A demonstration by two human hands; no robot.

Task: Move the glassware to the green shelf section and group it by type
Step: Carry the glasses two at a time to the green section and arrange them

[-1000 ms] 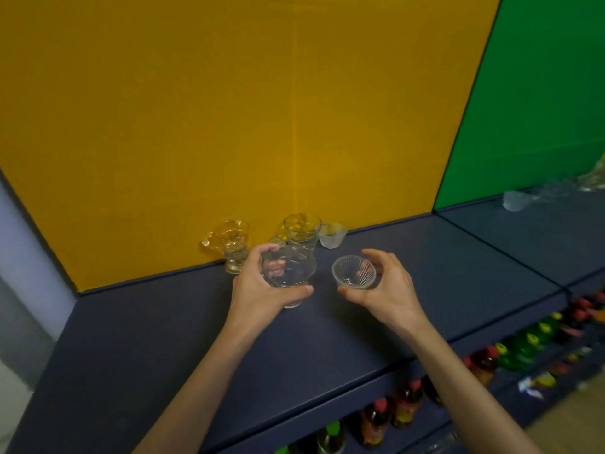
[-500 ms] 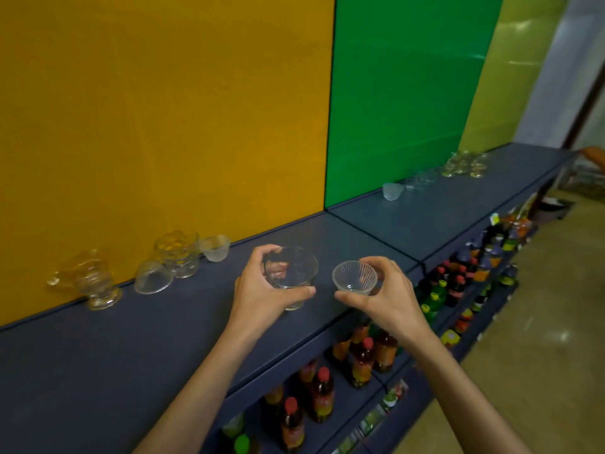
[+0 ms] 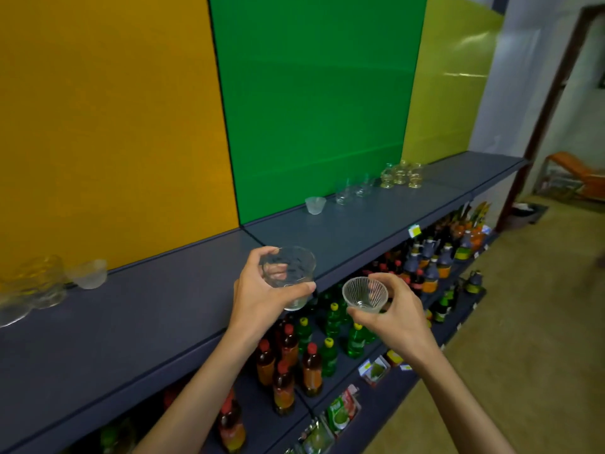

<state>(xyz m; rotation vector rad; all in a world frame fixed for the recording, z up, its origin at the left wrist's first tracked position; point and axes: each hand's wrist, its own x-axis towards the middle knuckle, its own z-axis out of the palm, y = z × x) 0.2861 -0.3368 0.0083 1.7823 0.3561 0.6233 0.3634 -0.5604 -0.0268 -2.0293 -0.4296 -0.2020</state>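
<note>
Dark blue shelving [image 3: 376, 221] runs from nine o'clock toward two o'clock beneath a wall of coloured panels: yellow at ten o'clock, the green panel [image 3: 314, 103] at twelve, a lime one at one o'clock. Near the middle of the view, the left hand [image 3: 258, 296] has its fingers and thumb curled round a clear tumbler [image 3: 289, 275], held above the shelf's front edge at about the seam between the yellow and green sections. Just beside it at three o'clock, the right hand [image 3: 389, 317] pinches a small ribbed glass bowl [image 3: 365, 294] by its lower wall, out in front of the shelf and over the bottles [image 3: 294, 362] on the lower tiers. Some sorting already looks done on the green section: a frosted cup [image 3: 315, 204] stands alone, a few clear glasses [image 3: 355, 190] sit near it toward one o'clock, and a cluster of footed glasses [image 3: 401, 174] stands farther along, each kind apart from the others. Back at nine o'clock, under the yellow panel, a second frosted cup [image 3: 91, 273] and several blurred clear pieces [image 3: 32, 286] remain unmoved. My judgement is that the task is roughly past halfway: both carried pieces need setting down with their kind, the tumbler probably near the clear glasses, the bowl perhaps in a spot of its own, and then the leftovers fetched.
</note>
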